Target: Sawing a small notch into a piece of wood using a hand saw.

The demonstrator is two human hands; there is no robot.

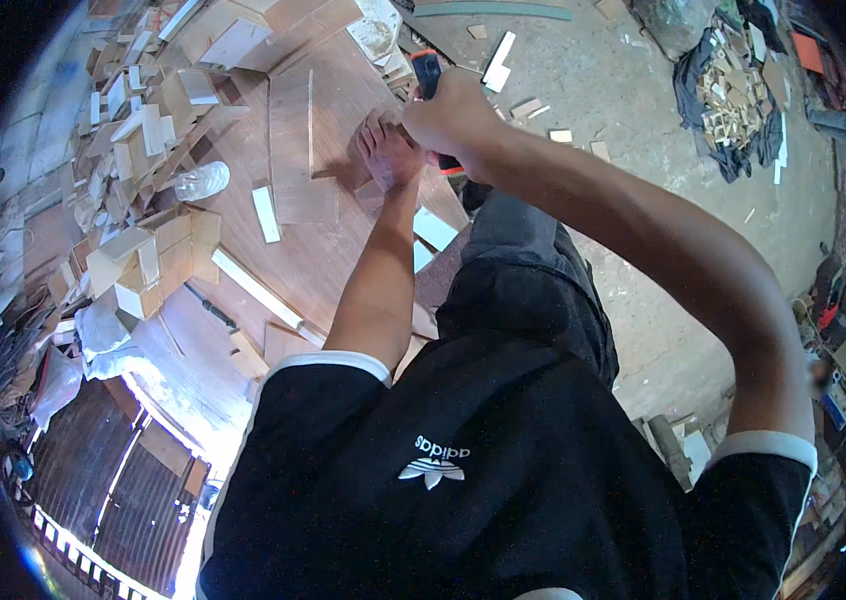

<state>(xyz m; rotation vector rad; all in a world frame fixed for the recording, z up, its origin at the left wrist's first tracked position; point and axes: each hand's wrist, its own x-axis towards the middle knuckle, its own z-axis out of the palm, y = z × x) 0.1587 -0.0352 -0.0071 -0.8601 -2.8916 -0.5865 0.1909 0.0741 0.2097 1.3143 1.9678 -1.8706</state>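
My left hand [390,152] lies flat with its fingers spread, pressing on a wooden piece on the brown wooden worktop [243,235]. Close beside it, my right hand [455,118] is closed around a black-and-orange tool [427,72]. Ends of that tool show above and below my fist; its working part is hidden, so its kind is unclear. To the left of my hands lies a flat brown board [293,150] with a raised edge. A short white-faced strip [266,214] lies nearby, and white-faced pieces [433,230] sit at the worktop's near edge.
Wooden offcuts [133,140] pile up along the left, with a clear plastic bottle [203,181] beside them. Open wooden boxes [158,258] stand on the left side. At the far right, a dark sack [738,100] of scraps rests on the concrete floor [633,110], where loose offcuts lie scattered.
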